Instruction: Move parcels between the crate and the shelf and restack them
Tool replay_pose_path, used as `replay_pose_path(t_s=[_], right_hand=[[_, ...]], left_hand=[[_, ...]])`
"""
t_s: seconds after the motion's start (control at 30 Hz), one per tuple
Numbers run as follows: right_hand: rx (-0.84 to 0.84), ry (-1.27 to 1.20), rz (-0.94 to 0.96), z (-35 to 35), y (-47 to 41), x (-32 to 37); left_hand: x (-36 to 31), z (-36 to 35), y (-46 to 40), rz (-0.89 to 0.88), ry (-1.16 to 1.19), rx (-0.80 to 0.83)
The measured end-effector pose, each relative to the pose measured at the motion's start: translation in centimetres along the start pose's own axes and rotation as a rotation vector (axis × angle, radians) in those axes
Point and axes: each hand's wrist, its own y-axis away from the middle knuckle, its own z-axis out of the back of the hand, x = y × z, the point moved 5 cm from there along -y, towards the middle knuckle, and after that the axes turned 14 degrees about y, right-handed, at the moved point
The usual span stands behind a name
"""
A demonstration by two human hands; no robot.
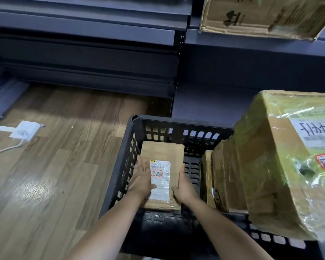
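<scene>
**Two hands on a flat parcel inside the crate**

Head view. Nearest the camera, at the bottom centre of the frame, two bare forearms reach forward and down into a dark slatted plastic crate (137, 139). The left hand (142, 177) lies flat on the top of a brown parcel (162, 156) with a white shipping label (160, 180), fingers straight along its left edge. The right hand (183, 186) clasps the parcel's right edge, fingers wrapped down its side and thumb on top, so the grip on that side holds the parcel itself.

The parcel lies flat on the crate floor, in the left half, close to the left wall. To its right, several cartons (223, 177) stand on edge, and a large taped box (281, 166) fills the right of the frame.

Judging by this, the step in hand is taking hold of the parcel; a lift would want the left fingers under the edge and clearance from the crate wall.

In the upper frame, dark shelving (83, 53) carries a cardboard box (261, 15) at upper right. A white adapter (25, 130) lies on the wooden floor (54, 175) at left.
</scene>
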Motion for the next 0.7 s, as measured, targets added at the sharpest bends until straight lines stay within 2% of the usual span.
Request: replay_pose_path(t_s=[0.17, 0.3, 0.43, 0.6, 0.7], right_hand=[[0.033, 0.326, -0.066, -0.2, -0.2, -0.2], [-0.006, 0.36, -0.041, 1.4, 1.2, 1.7], [-0.213, 0.214, 0.067, 5.6, 4.6, 6.3], [-0.483, -0.033, 0.2, 12.9, 13.3, 12.2], [-0.589, -0.119, 0.225, 17.6, 18.9, 13.6]], left_hand=[[-0.8, 0.4, 0.4, 0.01, -0.209, 0.001], [-2.4, 2.3, 1.3, -0.06, -0.231, -0.015], [-5.3, 6.5, 4.0, -0.12, -0.082, -0.132], [-10.3, 12.6, 9.8, -0.183, 0.313, -0.312], [-14.4, 14.8, 13.9, -0.289, 0.516, -0.315]])
